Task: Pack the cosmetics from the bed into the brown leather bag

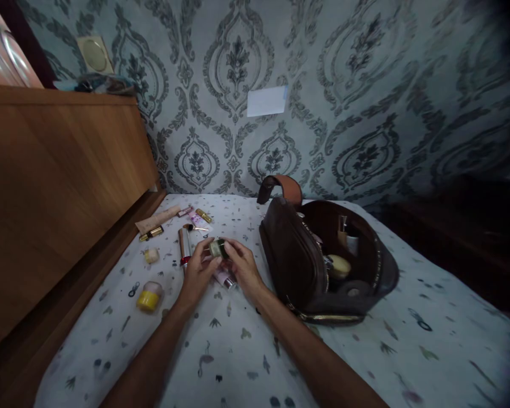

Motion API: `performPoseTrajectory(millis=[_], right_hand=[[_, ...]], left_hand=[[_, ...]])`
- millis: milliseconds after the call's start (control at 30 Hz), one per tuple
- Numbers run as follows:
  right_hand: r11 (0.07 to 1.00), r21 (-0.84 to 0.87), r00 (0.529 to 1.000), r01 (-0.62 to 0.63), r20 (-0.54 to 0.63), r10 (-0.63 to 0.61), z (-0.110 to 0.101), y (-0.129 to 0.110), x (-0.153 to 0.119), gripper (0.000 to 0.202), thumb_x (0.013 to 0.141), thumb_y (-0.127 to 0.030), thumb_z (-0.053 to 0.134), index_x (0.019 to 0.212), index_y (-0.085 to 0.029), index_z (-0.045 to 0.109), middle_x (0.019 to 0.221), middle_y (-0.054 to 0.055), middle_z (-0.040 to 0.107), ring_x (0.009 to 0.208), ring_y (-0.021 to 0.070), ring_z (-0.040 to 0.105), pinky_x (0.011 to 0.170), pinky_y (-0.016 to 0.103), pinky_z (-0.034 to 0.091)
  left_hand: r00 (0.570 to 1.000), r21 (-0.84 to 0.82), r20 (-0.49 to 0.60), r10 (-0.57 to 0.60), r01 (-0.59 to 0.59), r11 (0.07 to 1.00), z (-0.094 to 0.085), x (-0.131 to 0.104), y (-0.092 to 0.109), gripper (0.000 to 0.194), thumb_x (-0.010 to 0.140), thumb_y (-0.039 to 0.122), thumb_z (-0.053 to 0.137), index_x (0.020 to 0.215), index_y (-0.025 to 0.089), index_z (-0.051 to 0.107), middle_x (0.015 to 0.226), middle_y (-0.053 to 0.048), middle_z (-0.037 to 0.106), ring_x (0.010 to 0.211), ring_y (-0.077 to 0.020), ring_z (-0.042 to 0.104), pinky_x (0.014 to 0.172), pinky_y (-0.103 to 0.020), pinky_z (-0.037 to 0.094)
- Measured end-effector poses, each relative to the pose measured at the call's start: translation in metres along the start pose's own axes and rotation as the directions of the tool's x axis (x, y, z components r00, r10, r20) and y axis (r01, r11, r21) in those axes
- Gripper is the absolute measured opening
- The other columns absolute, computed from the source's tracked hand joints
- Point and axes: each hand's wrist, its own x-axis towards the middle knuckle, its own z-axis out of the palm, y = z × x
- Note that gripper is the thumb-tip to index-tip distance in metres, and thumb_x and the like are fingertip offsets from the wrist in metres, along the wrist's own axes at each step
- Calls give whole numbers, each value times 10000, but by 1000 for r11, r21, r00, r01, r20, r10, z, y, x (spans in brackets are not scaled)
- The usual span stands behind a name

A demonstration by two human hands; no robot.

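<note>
Between my two hands is a small jar (216, 247) with a pale body and a dark green lid, held on its side above the sheet. My left hand (199, 264) grips the pale end, and the fingers of my right hand (241, 262) close on the lid end. Beneath them lies a pinkish tube (224, 278) with a shiny cap, partly hidden by the hands. Just left, a silver and red cylinder (184, 245) rests on the sheet. A brown cosmetic bag (292, 258) stands unzipped to the right, with several items inside, including a yellowish oval one (339, 267).
On the sheet's left side are a yellow jar (149, 297), a smaller cream jar (152, 255), a beige tube (158, 219), a dark and gold tube (152, 233) and a gold vial (203, 215). A wooden cabinet (63, 187) borders the left; a patterned wall (238, 141) rises behind.
</note>
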Motion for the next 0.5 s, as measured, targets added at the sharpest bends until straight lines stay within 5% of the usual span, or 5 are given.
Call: performPoseTrajectory(millis=[200,500], right_hand=[[992,-115,997,51,57,-45,0,-15,2,469,568,-373,849,981,-197,715,818,6,680,533,88,504,493,226,417],[911,-339,967,236,172,-187,1,-24,0,460,600,-299,830,1026,-199,687,931,28,669,814,161,617,720,285,510]], left_hand=[[999,-58,-42,-24,21,998,-2,0,5,479,852,492,649,1241,220,582,1299,-93,624,1250,-262,552,1067,-383,420],[985,-311,-10,-175,163,936,6,-1,1,544,871,629,535,1265,255,573,1270,-79,661,1155,-240,635,944,-357,511]])
